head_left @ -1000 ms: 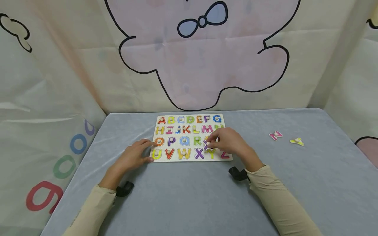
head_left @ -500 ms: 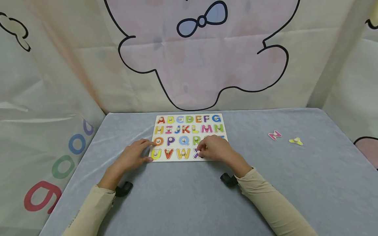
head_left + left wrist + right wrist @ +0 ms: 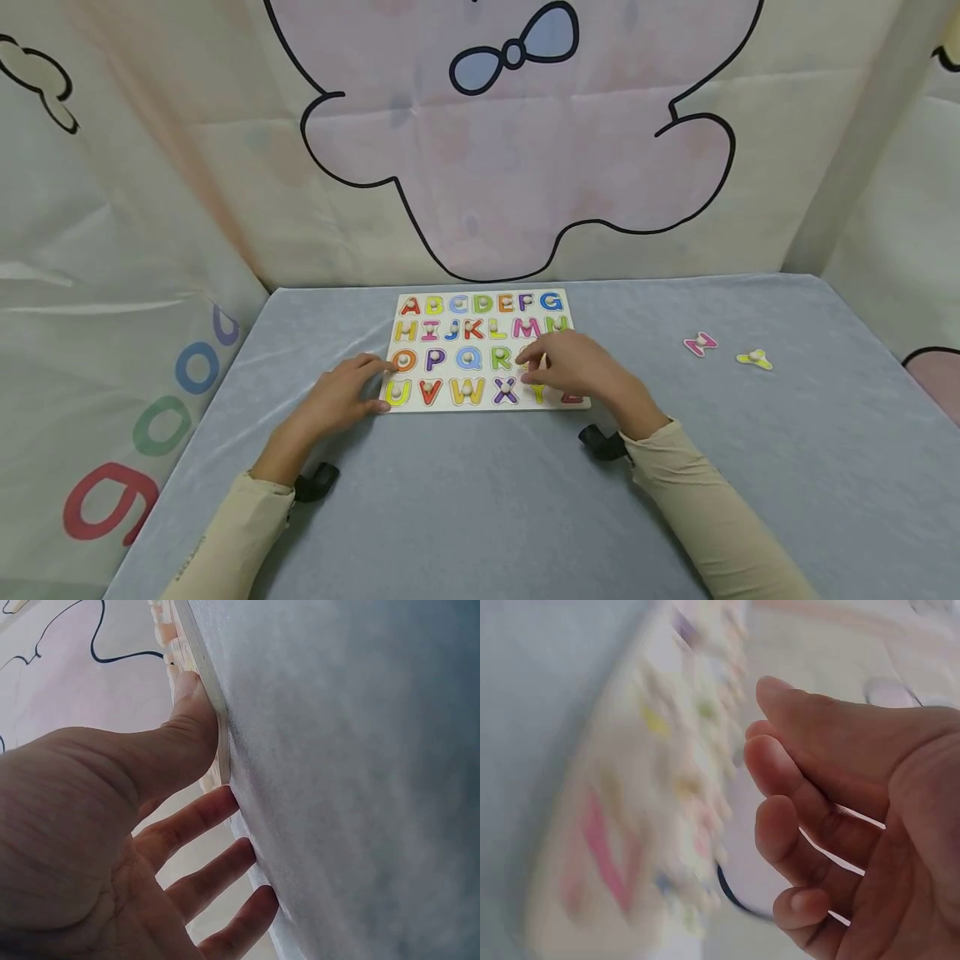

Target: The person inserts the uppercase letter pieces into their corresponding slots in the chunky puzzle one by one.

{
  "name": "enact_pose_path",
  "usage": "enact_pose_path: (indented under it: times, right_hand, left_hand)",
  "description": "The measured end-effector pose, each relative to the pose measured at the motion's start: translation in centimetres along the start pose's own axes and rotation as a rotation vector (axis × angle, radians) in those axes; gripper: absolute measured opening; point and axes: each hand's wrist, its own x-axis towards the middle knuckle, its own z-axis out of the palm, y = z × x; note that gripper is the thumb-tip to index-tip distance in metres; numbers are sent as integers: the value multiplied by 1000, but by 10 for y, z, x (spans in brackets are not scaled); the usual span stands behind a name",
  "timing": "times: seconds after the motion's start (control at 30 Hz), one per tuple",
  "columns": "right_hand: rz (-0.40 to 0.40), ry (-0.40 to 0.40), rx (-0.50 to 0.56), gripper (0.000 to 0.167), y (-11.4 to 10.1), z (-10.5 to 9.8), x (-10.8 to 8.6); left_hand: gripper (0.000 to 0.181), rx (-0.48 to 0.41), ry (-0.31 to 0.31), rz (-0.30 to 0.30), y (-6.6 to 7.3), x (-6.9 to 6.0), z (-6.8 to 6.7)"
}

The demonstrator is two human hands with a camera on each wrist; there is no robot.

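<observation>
A wooden alphabet puzzle board (image 3: 487, 408) lies on the table with rows of colourful knobbed letters. My left hand (image 3: 330, 400) rests at its left edge; in the left wrist view the thumb (image 3: 191, 720) lies over the board's rim and the other fingers are extended. The purple letter X (image 3: 506, 390) sits in the bottom row. Just above the board's right part is my right hand (image 3: 573, 362), fingers loosely bent and holding nothing, hiding several letters. In the right wrist view this hand (image 3: 840, 810) is apart from the blurred board (image 3: 592, 930).
Two loose letter pieces lie on the grey-blue tablecloth at the right: a pink one (image 3: 700, 343) resembling a Z and a yellow Y (image 3: 754, 359). A printed curtain (image 3: 600, 150) rises behind the table's back edge.
My right hand brought the purple X to the bottom row, let it go, and moved back up and to the right. The left hand has stayed at the board's edge.
</observation>
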Motion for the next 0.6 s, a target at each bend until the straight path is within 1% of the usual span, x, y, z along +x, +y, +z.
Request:
enact_pose_path:
  times: [0.1,0.23,0.33,0.43,0.6]
  right_hand:
    - [63,35,30,32,14,-21,-8]
    - [120,97,47,34,42,-47,-23]
    - [148,146,45,34,69,-64,-36]
    - [190,195,79,39,99,-77,-51]
    - [265,281,135,49,149,-90,-81]
  left_hand:
    - [55,-4,8,0,0,-1,1]
    - [55,-1,0,-5,1,0,1]
    - [54,0,-4,-9,1,1,1]
    - [54,-1,-2,-11,1,0,1]
    - [53,-4,0,-10,1,0,0]
